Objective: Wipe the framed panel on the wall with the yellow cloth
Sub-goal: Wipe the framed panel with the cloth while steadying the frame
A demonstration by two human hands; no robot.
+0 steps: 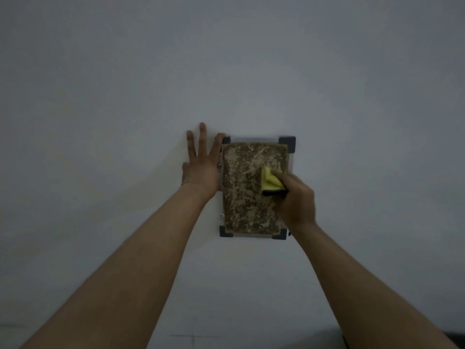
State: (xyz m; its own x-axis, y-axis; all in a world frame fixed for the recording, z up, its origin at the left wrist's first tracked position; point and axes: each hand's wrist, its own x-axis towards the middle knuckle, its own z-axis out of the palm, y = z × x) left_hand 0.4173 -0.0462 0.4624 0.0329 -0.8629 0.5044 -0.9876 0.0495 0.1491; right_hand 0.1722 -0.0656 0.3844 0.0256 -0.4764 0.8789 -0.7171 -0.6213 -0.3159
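Note:
The framed panel (pixel 245 197) hangs on a pale wall; it has a speckled brown face and dark grey corner caps. My right hand (pixel 298 200) is closed around a bunched yellow cloth (pixel 270 183) with a dark edge, and the cloth presses on the panel's right side, a little above the middle. My left hand (pixel 201 163) lies flat with fingers spread on the wall, touching the panel's left edge near the top corner. My right hand hides the lower right part of the panel.
Bare pale wall (pixel 226 71) surrounds the panel on all sides. Two small shiny fixings (pixel 221 216) sit along the panel's left edge. A dark strip (pixel 448 335) shows at the bottom right corner of the view.

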